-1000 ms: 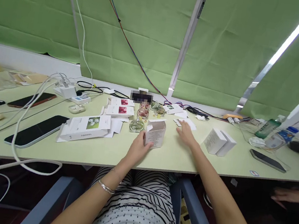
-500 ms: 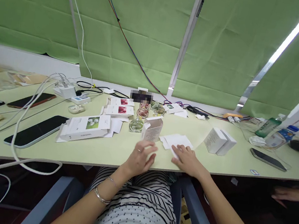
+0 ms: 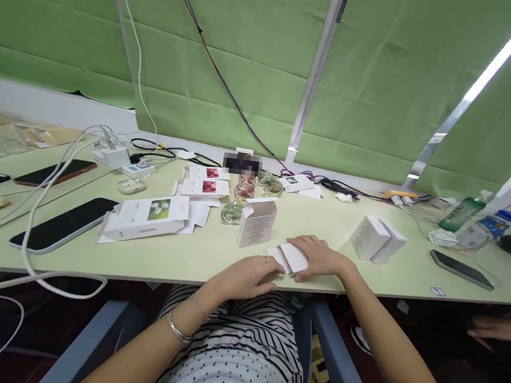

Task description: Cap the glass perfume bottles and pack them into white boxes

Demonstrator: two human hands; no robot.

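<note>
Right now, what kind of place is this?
Most likely a shared workroom: a long table holds white boxes and phones, and another person's hand shows at the right.

white dotted top (image 3: 224,379) | striped bottoms (image 3: 243,318) | silver bracelets (image 3: 177,330) | 1 ring (image 3: 268,260)

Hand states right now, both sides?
Left hand: open, loosely curled at the near edge of the folded white card; contact unclear.
Right hand: closed on the card's right end, thumb nearest the person.
</note>
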